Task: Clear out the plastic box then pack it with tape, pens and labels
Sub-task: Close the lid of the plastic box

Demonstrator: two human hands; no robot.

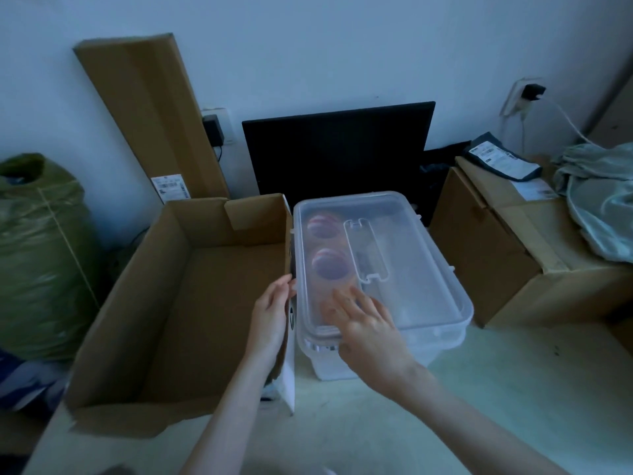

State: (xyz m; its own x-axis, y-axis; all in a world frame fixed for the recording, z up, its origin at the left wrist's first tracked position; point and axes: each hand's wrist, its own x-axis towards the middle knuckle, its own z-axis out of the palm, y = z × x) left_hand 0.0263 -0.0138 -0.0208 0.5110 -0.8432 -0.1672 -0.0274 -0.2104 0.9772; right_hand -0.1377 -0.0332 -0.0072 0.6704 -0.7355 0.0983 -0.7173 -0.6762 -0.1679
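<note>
A clear plastic box with its lid on stands on the floor in the middle of the view. Through the lid I see two reddish round rolls on the left side inside. My left hand rests against the box's left edge near the front corner. My right hand lies flat on the front of the lid, fingers spread, thumb down over the front rim. Neither hand holds anything loose.
An open cardboard box stands right beside the plastic box on the left. A dark monitor leans on the wall behind. Closed cartons with cloth are at right, a green sack at far left.
</note>
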